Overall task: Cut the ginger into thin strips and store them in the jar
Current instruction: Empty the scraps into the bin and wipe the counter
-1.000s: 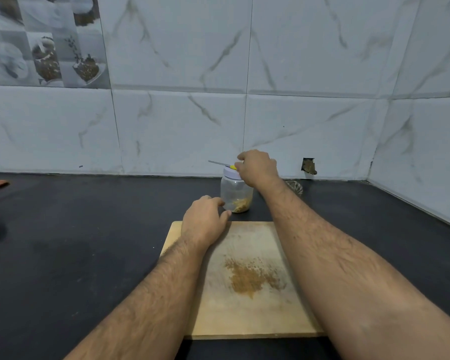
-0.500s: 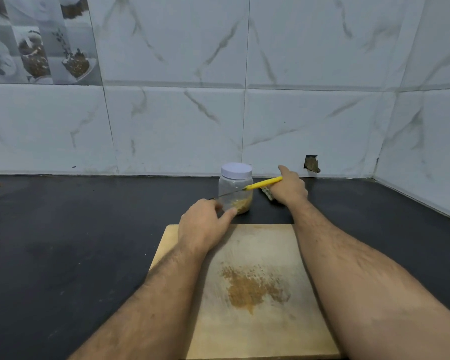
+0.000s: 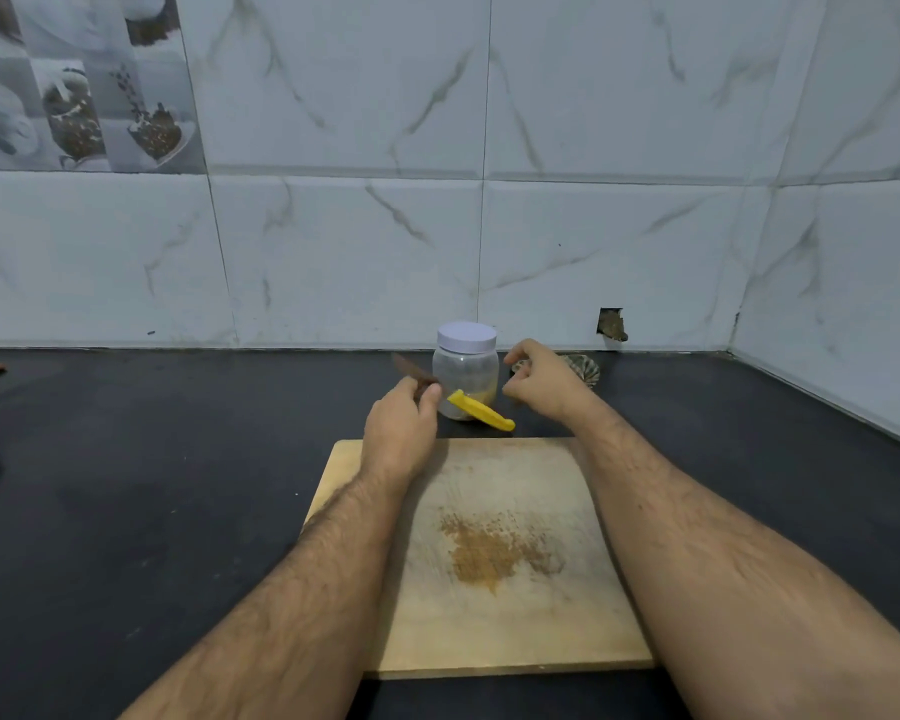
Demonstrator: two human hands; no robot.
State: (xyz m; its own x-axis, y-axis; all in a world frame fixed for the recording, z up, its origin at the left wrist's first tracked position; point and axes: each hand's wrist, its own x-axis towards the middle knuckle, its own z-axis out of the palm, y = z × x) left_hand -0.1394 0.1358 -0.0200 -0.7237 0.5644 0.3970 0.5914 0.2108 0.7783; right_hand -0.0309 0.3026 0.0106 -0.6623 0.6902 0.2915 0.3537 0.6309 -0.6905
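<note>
- Left hand (image 3: pixel 404 426) pinches the knife (image 3: pixel 476 407) at its blade; right hand (image 3: pixel 539 381) hovers loosely curled, empty.
- Lidded jar (image 3: pixel 466 374) of ginger stands on the worktop (image 3: pixel 126 485) behind the board (image 3: pixel 510 553).
- Advisable: set the knife down flat, blade turned away from the fingers.

Dim, cool, even light; soft shadows lie under the forearms on the desk (image 3: pixel 126 511); wide-angle bending at edges, slight softness.

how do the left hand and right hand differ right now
The left hand pinches the knife at the blade, near its yellow handle; the right hand holds nothing, fingers loosely curled. The left hand is left of the jar, the right hand on its right. Both hover beyond the cutting board's far edge.
</note>
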